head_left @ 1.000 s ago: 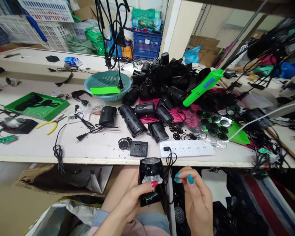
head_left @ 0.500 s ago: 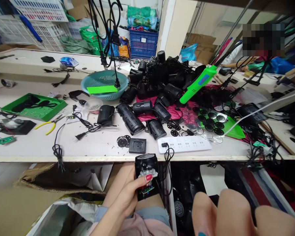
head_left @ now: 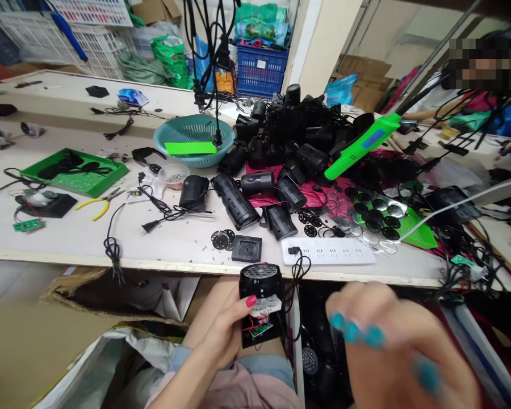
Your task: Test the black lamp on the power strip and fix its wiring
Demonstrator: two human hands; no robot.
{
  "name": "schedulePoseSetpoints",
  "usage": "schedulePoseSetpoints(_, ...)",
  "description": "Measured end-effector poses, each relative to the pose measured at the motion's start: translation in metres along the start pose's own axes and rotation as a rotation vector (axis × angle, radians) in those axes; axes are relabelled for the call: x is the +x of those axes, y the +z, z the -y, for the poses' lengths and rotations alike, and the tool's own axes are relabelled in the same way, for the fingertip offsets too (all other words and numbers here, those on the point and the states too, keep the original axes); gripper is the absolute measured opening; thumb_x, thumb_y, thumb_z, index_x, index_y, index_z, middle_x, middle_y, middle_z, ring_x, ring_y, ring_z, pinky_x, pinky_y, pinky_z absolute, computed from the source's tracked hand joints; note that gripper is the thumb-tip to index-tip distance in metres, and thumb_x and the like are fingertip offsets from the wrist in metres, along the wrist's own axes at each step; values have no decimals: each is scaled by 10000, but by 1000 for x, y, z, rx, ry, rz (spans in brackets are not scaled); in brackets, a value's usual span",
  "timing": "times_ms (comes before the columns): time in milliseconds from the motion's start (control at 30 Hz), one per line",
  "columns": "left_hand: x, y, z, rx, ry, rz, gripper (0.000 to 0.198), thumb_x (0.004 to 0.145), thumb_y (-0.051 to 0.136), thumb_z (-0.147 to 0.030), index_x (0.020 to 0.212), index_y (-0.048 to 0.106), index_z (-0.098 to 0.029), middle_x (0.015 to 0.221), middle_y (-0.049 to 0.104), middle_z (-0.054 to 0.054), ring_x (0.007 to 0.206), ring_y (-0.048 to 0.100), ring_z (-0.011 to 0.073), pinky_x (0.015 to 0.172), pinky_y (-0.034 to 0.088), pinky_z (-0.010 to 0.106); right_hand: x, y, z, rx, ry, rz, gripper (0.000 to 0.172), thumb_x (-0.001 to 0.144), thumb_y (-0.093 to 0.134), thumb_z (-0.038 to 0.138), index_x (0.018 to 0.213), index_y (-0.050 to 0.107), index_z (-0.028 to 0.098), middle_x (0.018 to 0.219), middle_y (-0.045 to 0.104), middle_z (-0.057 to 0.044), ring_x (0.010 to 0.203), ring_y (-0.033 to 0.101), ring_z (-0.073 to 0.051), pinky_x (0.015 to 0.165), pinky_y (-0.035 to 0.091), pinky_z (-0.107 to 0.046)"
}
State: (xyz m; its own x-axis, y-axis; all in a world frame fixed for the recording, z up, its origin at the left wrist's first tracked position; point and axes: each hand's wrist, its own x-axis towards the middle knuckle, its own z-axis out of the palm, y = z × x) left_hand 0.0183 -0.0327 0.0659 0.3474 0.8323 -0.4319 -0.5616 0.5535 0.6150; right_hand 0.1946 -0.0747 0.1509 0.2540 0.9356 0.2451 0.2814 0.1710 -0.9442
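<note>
My left hand (head_left: 226,325), red on the thumbnail, grips a black plastic lamp housing (head_left: 259,284) above my lap. Its round, faceted lens faces up at the top. Below it are a clear, whitish piece (head_left: 267,305), thin red wires and a small green circuit board (head_left: 261,329). My right hand (head_left: 402,332), with teal nails, is raised at the lower right, close to the camera and blurred. Its fingers curl in toward the palm and the thumb lies lower; nothing shows in them. A black square block (head_left: 247,248) lies on the table edge just beyond the housing.
A white power strip (head_left: 329,251) lies along the front edge, a black cable hanging from it. Black cylindrical housings (head_left: 235,200) lie behind. Farther off are a teal basket (head_left: 162,138), yellow-handled pliers (head_left: 100,207) and a green tray (head_left: 123,170). A bright green stick (head_left: 361,147) hangs overhead. Another person is at the far right.
My right hand has come up from the bottom right, its nails now showing. My left hand has tilted the lamp housing so the lens and board show more. The view has shifted slightly.
</note>
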Motion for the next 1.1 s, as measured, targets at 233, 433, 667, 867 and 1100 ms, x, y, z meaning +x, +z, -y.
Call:
schedulePoseSetpoints(233,-5,1,-14,203,129,179,733,622,866,-299,1308,611,-272,1210,705,50,1141,596,299,942,441,350,-5,18,-52,235,95,-26,129,966,592,266,845,606,224,791,651,-14,697,617,-124,611,512,-220)
schedulePoseSetpoints(433,-4,5,-14,274,157,239,706,677,849,-290,1323,563,-284,1171,691,58,1083,609,277,904,469,342,-10,29,-44,118,-74,35,231,834,727,108,867,544,245,850,692,11,816,653,-130,733,528,-234)
schedulePoseSetpoints(667,-7,6,-14,382,229,236,710,695,829,-317,1334,525,-256,1101,674,76,986,611,266,821,489,339,4,39,-38,67,-188,76,242,829,690,58,756,528,222,744,665,23,708,635,-118,641,515,-217)
schedulePoseSetpoints(867,-8,15,-19,440,213,257,714,683,782,-267,1323,466,-242,1062,644,84,848,597,229,689,481,311,4,43,-39,131,-23,-29,191,775,703,71,730,588,218,752,669,5,707,675,-125,642,562,-187)
schedulePoseSetpoints(1100,-8,18,-25,479,224,284,695,690,747,-219,1315,442,-227,1092,619,99,913,590,250,739,504,329,4,44,-36,177,9,-49,180,746,715,69,707,609,209,717,659,-5,683,673,-136,626,567,-193)
